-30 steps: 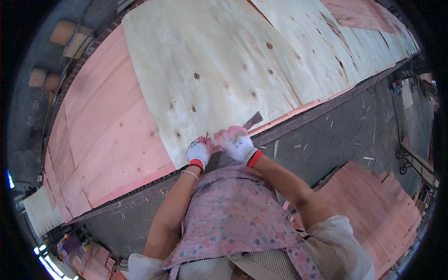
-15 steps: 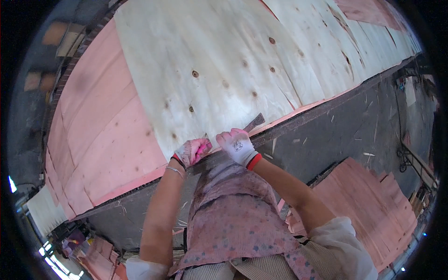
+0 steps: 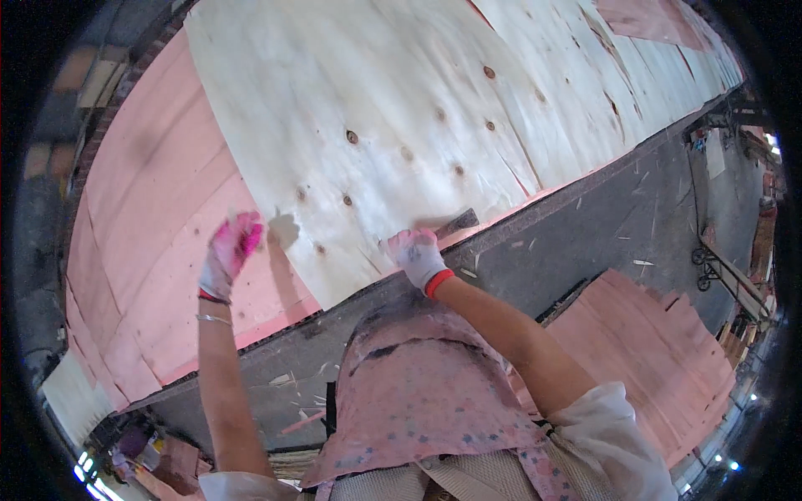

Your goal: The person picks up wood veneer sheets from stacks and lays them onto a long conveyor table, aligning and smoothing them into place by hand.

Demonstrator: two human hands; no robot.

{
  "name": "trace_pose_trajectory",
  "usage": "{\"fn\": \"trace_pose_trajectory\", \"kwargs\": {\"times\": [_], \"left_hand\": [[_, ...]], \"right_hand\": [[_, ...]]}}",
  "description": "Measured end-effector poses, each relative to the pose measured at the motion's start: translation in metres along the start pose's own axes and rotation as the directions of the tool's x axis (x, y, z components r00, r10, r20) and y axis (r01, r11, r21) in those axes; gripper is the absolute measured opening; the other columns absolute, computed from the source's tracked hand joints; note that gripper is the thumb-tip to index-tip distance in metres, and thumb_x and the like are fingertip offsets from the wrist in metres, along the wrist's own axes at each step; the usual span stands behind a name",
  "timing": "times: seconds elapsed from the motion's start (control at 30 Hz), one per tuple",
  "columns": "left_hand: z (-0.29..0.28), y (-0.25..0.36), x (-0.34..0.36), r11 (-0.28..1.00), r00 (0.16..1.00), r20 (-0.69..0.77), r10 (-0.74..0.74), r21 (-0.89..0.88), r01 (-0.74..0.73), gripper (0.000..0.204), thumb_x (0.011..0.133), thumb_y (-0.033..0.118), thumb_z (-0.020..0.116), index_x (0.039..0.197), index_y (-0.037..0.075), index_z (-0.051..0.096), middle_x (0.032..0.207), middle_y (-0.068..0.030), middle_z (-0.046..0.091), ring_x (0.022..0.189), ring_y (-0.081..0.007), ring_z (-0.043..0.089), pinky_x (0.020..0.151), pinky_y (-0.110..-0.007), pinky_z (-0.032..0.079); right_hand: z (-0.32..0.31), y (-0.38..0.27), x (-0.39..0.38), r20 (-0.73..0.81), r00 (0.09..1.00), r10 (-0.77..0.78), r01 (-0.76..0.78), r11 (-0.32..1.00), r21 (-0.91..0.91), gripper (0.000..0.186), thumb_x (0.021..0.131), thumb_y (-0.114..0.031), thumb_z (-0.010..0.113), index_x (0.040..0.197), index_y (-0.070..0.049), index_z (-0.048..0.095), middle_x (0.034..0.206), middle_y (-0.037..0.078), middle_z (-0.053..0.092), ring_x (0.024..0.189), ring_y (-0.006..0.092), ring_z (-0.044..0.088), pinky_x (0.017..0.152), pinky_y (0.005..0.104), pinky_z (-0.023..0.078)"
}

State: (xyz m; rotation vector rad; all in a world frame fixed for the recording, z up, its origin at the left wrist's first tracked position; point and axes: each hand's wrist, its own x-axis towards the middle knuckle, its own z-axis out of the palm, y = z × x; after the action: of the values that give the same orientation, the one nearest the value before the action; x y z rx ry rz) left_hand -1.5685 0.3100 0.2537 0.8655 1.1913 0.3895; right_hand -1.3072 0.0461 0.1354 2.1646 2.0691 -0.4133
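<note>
My left hand (image 3: 230,250), in a white glove with pink-stained fingertips, is raised over the pink veneer (image 3: 180,225). Its fingers are curled together, and what they hold, if anything, is too blurred to name. At the near edge of a pale, knotty veneer sheet (image 3: 401,117), my right hand (image 3: 417,255) is closed in a matching glove. From that fist a dark flat-bladed tool (image 3: 458,224) points to the right, its blade widening at the tip and lying low over the sheet. The fist covers its handle.
Further veneer sheets continue to the right along the stack. Behind my right arm lies a pile of pink sheets (image 3: 639,359). Wood scraps (image 3: 282,379) litter the grey floor (image 3: 535,259). A wheeled cart (image 3: 725,280) stands at the far right.
My left hand has moved left and away from the sheet's near edge, over the pink veneer. My right hand stays near the edge with the tool.
</note>
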Motion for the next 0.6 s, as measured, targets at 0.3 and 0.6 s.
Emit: {"fn": "trace_pose_trajectory", "kwargs": {"times": [0.3, 0.6], "left_hand": [[-0.115, -0.181, -0.053, 0.287, 0.868, 0.233, 0.439, 0.879, -0.381, 0.025, 0.083, 0.004, 0.062, 0.107, -0.004, 0.059, 0.094, -0.0114, 0.065, 0.082, -0.0196, 0.062, 0.073, -0.03, 0.052], [0.065, -0.146, -0.002, 0.951, 0.95, 0.275, -0.15, 0.302, 0.062, 0.043, 0.08, 0.037, 0.07, 0.098, -0.001, 0.063, 0.078, -0.0067, 0.064, 0.066, -0.015, 0.058, 0.061, -0.026, 0.046]], "right_hand": [[-0.026, -0.008, 0.029, 0.242, 0.967, 0.074, -0.087, 0.995, 0.043, 0.026, 0.082, -0.019, 0.057, 0.107, -0.018, 0.055, 0.103, 0.007, 0.058, 0.089, 0.0256, 0.062, 0.069, 0.0408, 0.046], [-0.044, 0.014, 0.008, 0.175, 0.984, 0.011, -0.046, 0.979, 0.199, 0.031, 0.076, -0.028, 0.063, 0.104, -0.016, 0.056, 0.101, 0.008, 0.06, 0.09, 0.027, 0.062, 0.076, 0.0431, 0.046]]}}
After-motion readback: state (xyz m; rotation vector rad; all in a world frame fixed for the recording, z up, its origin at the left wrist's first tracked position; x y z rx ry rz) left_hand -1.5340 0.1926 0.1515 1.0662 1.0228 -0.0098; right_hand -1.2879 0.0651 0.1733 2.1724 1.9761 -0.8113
